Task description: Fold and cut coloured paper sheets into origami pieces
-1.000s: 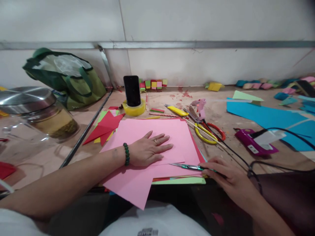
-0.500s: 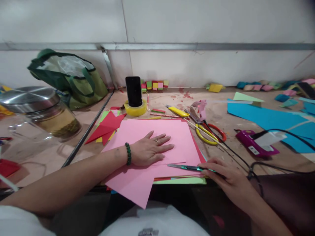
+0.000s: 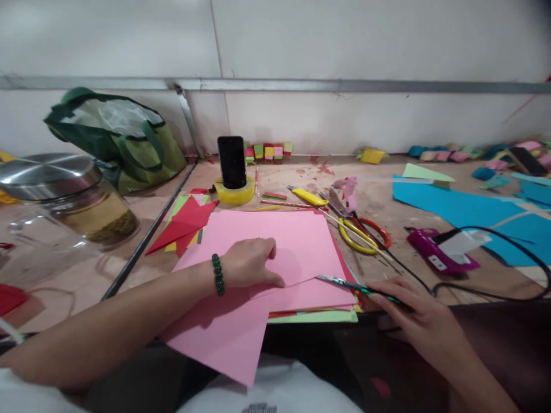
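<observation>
My left hand (image 3: 252,263), with a green bead bracelet at the wrist, has its fingers curled round the near edge of a pink paper sheet (image 3: 297,244) and lifts that edge off the pile. The sheet lies on a stack of pink, red and green sheets (image 3: 310,312) at the table's near edge. My right hand (image 3: 404,310) rests at the stack's right corner with its fingers closed on the green handle of a craft knife (image 3: 344,282), whose blade points left over the pink paper.
A phone (image 3: 231,162) stands in a yellow tape roll. Yellow cutter (image 3: 307,196), red-and-yellow scissors (image 3: 361,229) and a glue gun (image 3: 349,192) lie behind the stack. Purple device (image 3: 441,255) with black cable and blue paper (image 3: 465,206) right; glass jar (image 3: 73,198) and green bag (image 3: 116,135) left.
My left hand went from lying flat on the pink sheet to curling and lifting its near edge. The right hand with the knife slid slightly right.
</observation>
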`<move>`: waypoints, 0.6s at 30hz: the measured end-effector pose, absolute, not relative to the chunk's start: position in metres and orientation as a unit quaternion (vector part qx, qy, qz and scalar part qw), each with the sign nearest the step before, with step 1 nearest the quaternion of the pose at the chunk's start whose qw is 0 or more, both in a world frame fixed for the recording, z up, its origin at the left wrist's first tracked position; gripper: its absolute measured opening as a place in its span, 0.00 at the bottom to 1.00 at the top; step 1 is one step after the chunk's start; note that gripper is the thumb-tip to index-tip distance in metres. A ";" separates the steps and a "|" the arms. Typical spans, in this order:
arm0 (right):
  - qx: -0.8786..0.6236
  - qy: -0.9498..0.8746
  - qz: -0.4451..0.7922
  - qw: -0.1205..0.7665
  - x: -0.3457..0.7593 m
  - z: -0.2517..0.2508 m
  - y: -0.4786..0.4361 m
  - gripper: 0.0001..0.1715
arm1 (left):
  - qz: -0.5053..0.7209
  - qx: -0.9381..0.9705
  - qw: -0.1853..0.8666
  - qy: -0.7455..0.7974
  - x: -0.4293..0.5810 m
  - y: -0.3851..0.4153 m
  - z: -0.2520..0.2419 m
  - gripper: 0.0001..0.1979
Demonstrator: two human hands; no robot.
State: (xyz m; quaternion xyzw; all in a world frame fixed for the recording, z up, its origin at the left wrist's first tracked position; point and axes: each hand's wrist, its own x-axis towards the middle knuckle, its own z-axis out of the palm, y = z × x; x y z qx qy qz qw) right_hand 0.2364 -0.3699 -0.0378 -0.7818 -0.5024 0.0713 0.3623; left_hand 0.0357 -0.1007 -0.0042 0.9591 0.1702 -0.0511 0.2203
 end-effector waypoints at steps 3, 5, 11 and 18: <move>-0.789 -0.494 0.050 0.361 0.235 -0.041 -0.370 0.17 | -0.017 0.960 0.230 0.157 0.034 -0.102 -0.004 0.24; -0.792 -0.490 0.042 0.362 0.234 -0.043 -0.368 0.16 | 0.018 0.961 0.224 0.164 0.033 -0.104 -0.004 0.28; -0.780 -0.508 0.018 0.365 0.233 -0.046 -0.362 0.14 | -0.024 0.954 0.227 0.193 0.033 -0.108 0.001 0.27; -0.810 -0.442 -0.079 0.376 0.242 -0.039 -0.372 0.13 | 0.001 0.949 0.222 0.224 0.029 -0.117 -0.016 0.20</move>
